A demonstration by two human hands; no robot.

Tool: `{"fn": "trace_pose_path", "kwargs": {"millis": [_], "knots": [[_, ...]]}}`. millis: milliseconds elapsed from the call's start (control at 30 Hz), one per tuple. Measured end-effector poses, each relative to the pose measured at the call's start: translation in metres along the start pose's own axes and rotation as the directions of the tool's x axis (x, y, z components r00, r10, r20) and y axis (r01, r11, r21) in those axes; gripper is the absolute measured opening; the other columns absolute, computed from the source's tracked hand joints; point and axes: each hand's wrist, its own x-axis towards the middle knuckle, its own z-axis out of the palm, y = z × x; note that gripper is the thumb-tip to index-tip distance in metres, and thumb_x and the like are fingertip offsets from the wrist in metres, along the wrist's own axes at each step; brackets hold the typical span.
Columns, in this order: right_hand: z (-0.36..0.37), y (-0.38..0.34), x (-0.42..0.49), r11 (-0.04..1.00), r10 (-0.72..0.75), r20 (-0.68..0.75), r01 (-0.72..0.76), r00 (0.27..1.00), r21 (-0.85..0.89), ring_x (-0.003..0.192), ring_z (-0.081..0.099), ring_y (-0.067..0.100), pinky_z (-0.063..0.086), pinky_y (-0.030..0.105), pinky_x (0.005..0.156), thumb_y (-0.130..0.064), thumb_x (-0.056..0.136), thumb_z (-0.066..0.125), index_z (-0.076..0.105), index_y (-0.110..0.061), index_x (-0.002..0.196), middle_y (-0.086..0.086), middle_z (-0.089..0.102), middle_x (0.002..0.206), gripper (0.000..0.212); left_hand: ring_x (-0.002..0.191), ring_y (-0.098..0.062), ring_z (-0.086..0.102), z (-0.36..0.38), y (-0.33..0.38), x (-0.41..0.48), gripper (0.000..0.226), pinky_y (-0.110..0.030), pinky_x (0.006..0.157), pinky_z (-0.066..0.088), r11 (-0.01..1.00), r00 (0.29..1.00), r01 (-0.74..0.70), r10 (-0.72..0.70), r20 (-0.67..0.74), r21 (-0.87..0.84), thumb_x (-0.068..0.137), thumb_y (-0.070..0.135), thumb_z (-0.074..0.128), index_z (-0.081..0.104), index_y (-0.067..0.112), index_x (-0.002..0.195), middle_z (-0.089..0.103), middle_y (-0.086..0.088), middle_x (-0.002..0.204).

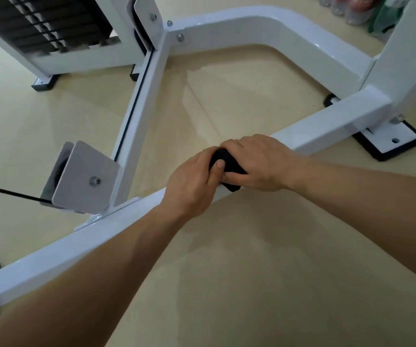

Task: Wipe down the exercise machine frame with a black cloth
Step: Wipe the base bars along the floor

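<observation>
Two bare hands meet on a bunched black cloth [232,186] halfway along the near base rail [327,126] of a white exercise machine frame. The left hand [191,182] grips the cloth from the near side of the rail, its thumb pressed into the fabric. The right hand [259,162] lies over the top, fingers curled round the wad and holding it down on the steel.

The wipe looks to be at mid-rail. Done well, it would mean flattening the wad for broader contact, keeping even pressure and running long strokes with the rail, top face and both sides.

At the rail's left end stands a grey pulley bracket [86,176], with a black cable [6,192] leading off to the left. Behind the rail, a cross member runs back towards the dark weight stack [44,23]. At the right end a bolted foot plate [389,141] sits on the beige floor [227,271].

No brand, label or lettering can be read on the machine. Blurred bottles [359,8], well behind the rail's right end, show no legible print.
</observation>
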Motion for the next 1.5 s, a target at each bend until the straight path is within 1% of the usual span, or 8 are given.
{"fn": "trace_pose_path", "kwargs": {"millis": [200,367,500,667,1000,1267,1400,1500], "knots": [[-0.009,0.017,-0.022,0.998,-0.001,0.044,0.004,0.999,-0.063,0.098,0.054,0.021,0.040,0.037,0.095,-0.056,0.096,0.014,0.051,-0.021,0.127,-0.002,0.059,0.111,0.060,0.083,-0.012,0.051,0.003,-0.003,0.012,0.042,-0.030,0.068,0.035,0.995,1.000,-0.025,0.023,0.020,0.097,0.103,0.052,0.037,0.052,0.017,0.123,0.061,0.007,0.105],[-0.002,-0.006,-0.007,0.994,0.063,0.041,-0.059,0.997,-0.091,0.090,0.054,0.023,0.038,0.037,0.090,-0.048,0.097,0.015,0.054,-0.017,0.107,0.002,0.062,0.101,0.050,0.080,-0.021,0.057,0.004,-0.007,0.013,0.033,-0.032,0.066,0.035,0.992,0.998,-0.049,0.042,0.056,0.113,0.106,0.041,0.032,0.053,0.017,0.116,0.058,0.004,0.095],[0.009,-0.040,0.013,0.999,-0.025,0.102,0.029,0.994,-0.041,0.093,0.055,0.023,0.040,0.038,0.091,-0.048,0.099,0.020,0.053,-0.017,0.113,0.003,0.062,0.107,0.047,0.071,-0.018,0.052,-0.019,-0.039,-0.017,0.033,-0.031,0.060,0.032,0.986,0.998,-0.042,0.032,0.063,0.162,0.106,0.042,0.031,0.050,0.017,0.118,0.058,0.006,0.092],[0.017,-0.064,0.016,0.995,-0.084,0.091,0.088,0.992,-0.043,0.093,0.052,0.023,0.037,0.036,0.089,-0.050,0.098,0.017,0.050,-0.015,0.117,0.005,0.058,0.108,0.051,0.081,-0.026,0.059,-0.036,-0.050,-0.037,0.044,-0.033,0.062,0.035,0.967,0.994,-0.082,0.061,0.094,0.241,0.102,0.044,0.028,0.050,0.015,0.127,0.064,-0.003,0.104],[-0.014,0.011,-0.013,0.983,-0.013,0.107,0.032,0.994,-0.182,0.094,0.055,0.024,0.042,0.039,0.092,-0.055,0.097,0.015,0.052,-0.018,0.121,0.002,0.061,0.105,0.058,0.086,-0.030,0.061,0.007,0.003,0.012,0.037,-0.032,0.065,0.031,0.960,0.990,-0.142,0.135,0.044,0.240,0.106,0.036,0.033,0.048,0.012,0.130,0.064,-0.007,0.112],[0.021,-0.084,0.032,0.982,-0.158,0.110,0.168,0.981,-0.087,0.093,0.057,0.026,0.040,0.040,0.093,-0.050,0.099,0.019,0.053,-0.016,0.111,0.003,0.062,0.101,0.049,0.071,-0.025,0.056,-0.043,-0.063,-0.064,0.034,-0.030,0.060,0.028,0.931,0.998,-0.066,0.062,0.023,0.359,0.103,0.030,0.036,0.052,0.009,0.124,0.065,-0.006,0.095],[0.039,-0.128,0.053,0.979,-0.197,0.115,0.202,0.974,-0.033,0.092,0.057,0.025,0.040,0.040,0.093,-0.050,0.099,0.020,0.052,-0.016,0.111,0.004,0.062,0.102,0.048,0.093,-0.032,0.060,-0.064,-0.091,-0.095,0.036,-0.038,0.093,0.038,0.839,0.997,-0.081,0.059,0.058,0.538,0.103,0.020,0.037,0.054,0.000,0.128,0.066,-0.012,0.104],[0.040,-0.126,0.055,0.974,-0.217,0.106,0.223,0.970,-0.049,0.090,0.058,0.025,0.040,0.039,0.091,-0.052,0.097,0.017,0.053,-0.016,0.111,0.003,0.063,0.099,0.053,0.086,-0.032,0.056,-0.064,-0.088,-0.094,0.029,-0.031,0.075,0.030,0.889,0.999,-0.034,0.024,0.027,0.456,0.103,0.017,0.043,0.056,0.001,0.122,0.065,-0.012,0.099]]}}
